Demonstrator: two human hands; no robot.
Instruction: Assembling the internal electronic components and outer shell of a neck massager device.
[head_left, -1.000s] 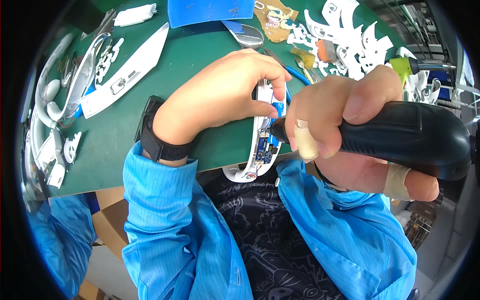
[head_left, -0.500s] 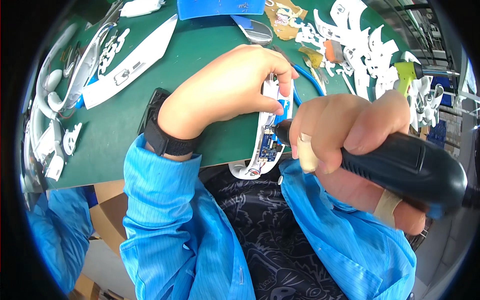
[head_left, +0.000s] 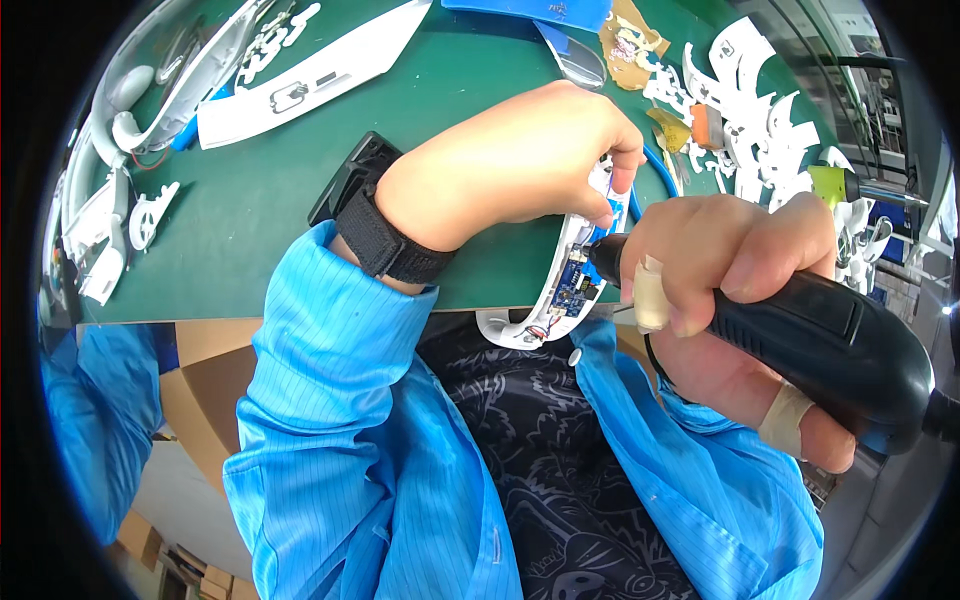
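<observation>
Looks like driver work inside the white shell point(head_left: 552, 290), just off centre toward 2 o'clock and lying from 1 to 7 o'clock, with one curved end past the table point(head_left: 480, 260) edge. Wraps the right hand point(head_left: 700, 245) fully round the black driver point(head_left: 820, 325), nose at the 12 o'clock end of the board point(head_left: 573, 288); too hidden to judge bit contact. Pinches the shell's far end with the left hand point(head_left: 545, 150), thumb and forefinger arched and nearly closed over the rim.

Seems to call for a steady, straight bit, a firm pinch against twisting, and care around the thin wires point(head_left: 540, 330) at the board's 6 o'clock end.

Smooth, glossy plastic in the shell, narrow and hooked like a handle; flat blue circuitry within. Rounded, dark body on the driver, ribbed near the grip. At 11 o'clock, a long, tapering white panel point(head_left: 310, 90), matt and gently curved. At 1 o'clock, crumpled brown paper point(head_left: 632, 50); nearer 2, jumbled, curved white parts point(head_left: 745, 60) beside a blocky orange piece point(head_left: 707, 127).
</observation>
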